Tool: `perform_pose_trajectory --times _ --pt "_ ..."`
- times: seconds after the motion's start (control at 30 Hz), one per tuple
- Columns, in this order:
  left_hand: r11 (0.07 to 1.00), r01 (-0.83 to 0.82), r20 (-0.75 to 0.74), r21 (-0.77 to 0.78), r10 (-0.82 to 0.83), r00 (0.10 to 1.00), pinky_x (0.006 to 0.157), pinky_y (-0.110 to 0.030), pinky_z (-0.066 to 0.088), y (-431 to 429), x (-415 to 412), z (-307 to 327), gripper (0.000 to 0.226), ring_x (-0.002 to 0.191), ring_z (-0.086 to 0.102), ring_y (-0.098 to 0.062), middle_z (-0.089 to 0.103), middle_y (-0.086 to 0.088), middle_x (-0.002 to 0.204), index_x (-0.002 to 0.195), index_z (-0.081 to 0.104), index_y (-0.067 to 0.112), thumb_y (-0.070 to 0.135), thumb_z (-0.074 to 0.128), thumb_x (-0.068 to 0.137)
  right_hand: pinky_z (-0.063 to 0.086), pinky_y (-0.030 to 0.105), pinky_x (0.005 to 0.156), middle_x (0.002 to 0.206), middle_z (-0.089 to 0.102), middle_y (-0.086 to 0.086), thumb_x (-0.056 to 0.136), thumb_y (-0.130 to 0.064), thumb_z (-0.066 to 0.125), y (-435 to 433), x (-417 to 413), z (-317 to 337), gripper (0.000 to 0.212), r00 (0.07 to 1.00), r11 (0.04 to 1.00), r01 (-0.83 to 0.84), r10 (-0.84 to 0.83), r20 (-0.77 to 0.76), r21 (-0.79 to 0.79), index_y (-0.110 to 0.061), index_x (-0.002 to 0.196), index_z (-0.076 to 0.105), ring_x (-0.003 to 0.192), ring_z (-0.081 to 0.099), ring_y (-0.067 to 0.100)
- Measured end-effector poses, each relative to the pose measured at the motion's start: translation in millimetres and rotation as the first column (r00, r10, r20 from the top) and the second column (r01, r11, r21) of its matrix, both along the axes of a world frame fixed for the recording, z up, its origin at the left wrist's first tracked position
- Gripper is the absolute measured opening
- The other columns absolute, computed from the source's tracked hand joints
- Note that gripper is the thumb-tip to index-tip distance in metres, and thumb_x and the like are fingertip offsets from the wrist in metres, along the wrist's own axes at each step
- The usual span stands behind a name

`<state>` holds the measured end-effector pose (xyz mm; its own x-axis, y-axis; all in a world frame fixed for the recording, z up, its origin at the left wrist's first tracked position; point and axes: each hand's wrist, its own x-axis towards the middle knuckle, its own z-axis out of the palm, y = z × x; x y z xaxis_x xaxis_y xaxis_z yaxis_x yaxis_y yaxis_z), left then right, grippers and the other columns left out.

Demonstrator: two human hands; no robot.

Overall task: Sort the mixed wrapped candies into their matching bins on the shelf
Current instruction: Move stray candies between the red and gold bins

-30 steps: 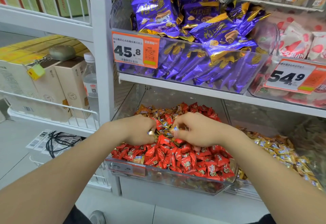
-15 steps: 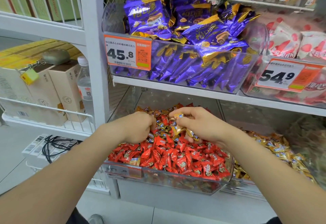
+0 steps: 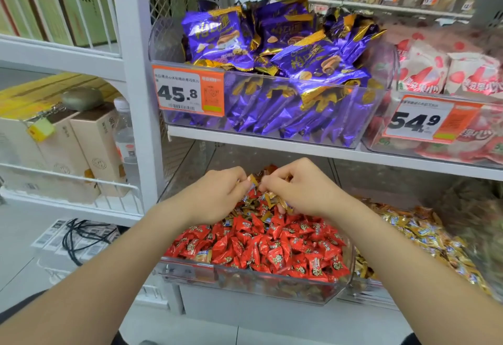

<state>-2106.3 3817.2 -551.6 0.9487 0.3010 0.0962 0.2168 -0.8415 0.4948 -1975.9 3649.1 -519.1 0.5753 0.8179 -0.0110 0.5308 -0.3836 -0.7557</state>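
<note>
Pinching gold candies [image 3: 270,197] in left grip [image 3: 217,195] and right grip [image 3: 299,189] over bin [image 3: 245,276]; light, crinkly, slippery; take by wrapper ends.

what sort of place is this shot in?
Most likely a shop's snack aisle: an orange price tag reading 45.8 on a clear bin of purple snack packs, a second price tag reading 54.9, and loose red wrapped candies and gold wrapped candies heaped below.

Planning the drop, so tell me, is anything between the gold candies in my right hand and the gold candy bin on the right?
Only the red bin's clear side wall separates the right hand and its gold candies from the gold candy bin. Nothing else visible does.
</note>
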Motion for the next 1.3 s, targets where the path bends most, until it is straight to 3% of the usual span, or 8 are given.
perform_pose_trajectory --times 0.27,0.4,0.67,0.87,1.0,1.07,1.17,1.3 --pt "0.935 0.094 0.207 -0.341 -0.023 0.978 0.052 -0.027 0.030 -50.4 5.9 13.6 0.035 0.048 0.036 -0.002 0.044 0.015 0.051 0.087 0.070 0.018 0.045 0.057 0.105 0.048 0.022 0.051 0.079 0.072 0.001 0.104 -0.032 0.064 -46.2 7.0 3.7 0.017 0.998 0.994 -0.027 0.021 0.055 0.110 -0.025 0.117 0.074 0.056 0.073 0.016" --pt "0.872 0.168 0.220 -0.460 -0.071 0.973 0.050 -0.027 0.028 -95.4 14.0 12.4 0.047 0.053 0.031 -0.012 0.041 0.005 0.057 0.073 0.067 0.010 0.048 0.063 0.101 0.046 0.023 0.051 0.070 0.070 0.015 0.102 -0.025 0.070 -99.2 9.0 7.6 0.011 0.999 0.989 0.018 -0.014 -0.029 0.148 -0.024 0.098 0.080 0.047 0.060 0.008" --pt "0.857 0.193 0.226 -0.478 -0.092 0.970 0.052 -0.029 0.030 -198.9 59.9 29.6 0.028 0.046 0.043 -0.003 0.053 0.009 0.058 0.074 0.065 0.016 0.027 0.046 0.091 0.038 0.021 0.046 0.046 0.050 -0.006 0.092 -0.025 0.072 -203.1 60.8 -7.9 0.037 0.880 0.876 0.472 -0.460 -0.119 0.098 -0.012 0.059 0.061 0.041 0.042 0.011" --pt "0.955 0.199 0.124 -0.220 -0.175 0.977 0.066 -0.031 0.038 -254.7 124.5 12.5 0.024 0.074 0.059 -0.011 0.064 0.011 0.076 0.100 0.068 0.025 0.031 0.044 0.101 0.046 0.026 0.064 0.059 0.064 -0.004 0.090 -0.025 0.064 -245.9 106.7 -39.7 0.029 0.774 0.776 0.630 -0.630 0.065 0.023 -0.013 0.064 0.067 0.059 0.061 0.015" --pt "0.952 0.257 -0.086 -0.168 -0.274 0.958 0.092 -0.028 0.045 -249.2 161.5 -14.5 0.047 0.119 0.060 -0.026 0.054 -0.002 0.136 0.155 0.044 0.021 0.028 0.042 0.109 0.054 0.032 0.069 0.087 0.072 -0.003 0.098 -0.036 0.065 -250.2 115.3 -48.3 0.018 0.821 0.823 0.567 -0.561 -0.106 0.037 -0.021 0.094 0.074 0.082 0.067 0.018" --pt "0.937 0.344 -0.141 -0.056 -0.349 0.927 0.107 -0.039 0.044 -240.3 162.2 -17.7 0.042 0.133 0.053 -0.030 0.056 -0.012 0.144 0.145 0.055 0.014 0.018 0.039 0.107 0.055 0.028 0.073 0.105 0.072 -0.003 0.104 -0.038 0.060 -250.0 113.7 -43.6 0.023 0.868 0.878 0.475 -0.458 -0.189 0.054 -0.023 0.115 0.073 0.086 0.066 0.013" --pt "0.882 0.421 -0.008 0.213 -0.429 0.903 0.096 -0.041 0.050 -229.2 132.6 -8.0 0.038 0.110 0.062 -0.024 0.070 -0.001 0.117 0.118 0.073 0.025 0.018 0.040 0.099 0.055 0.022 0.080 0.121 0.073 -0.001 0.109 -0.027 0.047 -251.4 112.7 -35.4 0.033 0.934 0.934 0.357 -0.358 0.003 -0.024 -0.027 0.136 0.067 0.084 0.065 0.006" --pt "0.801 0.345 0.153 0.489 -0.468 0.870 0.082 -0.041 0.045 -201.7 64.9 8.5 0.023 0.097 0.049 -0.021 0.054 0.005 0.105 0.106 0.061 0.026 0.025 0.042 0.092 0.058 0.027 0.073 0.104 0.076 -0.002 0.109 -0.024 0.048 -236.8 94.8 -14.0 0.030 0.934 0.951 0.292 -0.261 0.244 -0.101 -0.032 0.127 0.070 0.078 0.071 0.007"
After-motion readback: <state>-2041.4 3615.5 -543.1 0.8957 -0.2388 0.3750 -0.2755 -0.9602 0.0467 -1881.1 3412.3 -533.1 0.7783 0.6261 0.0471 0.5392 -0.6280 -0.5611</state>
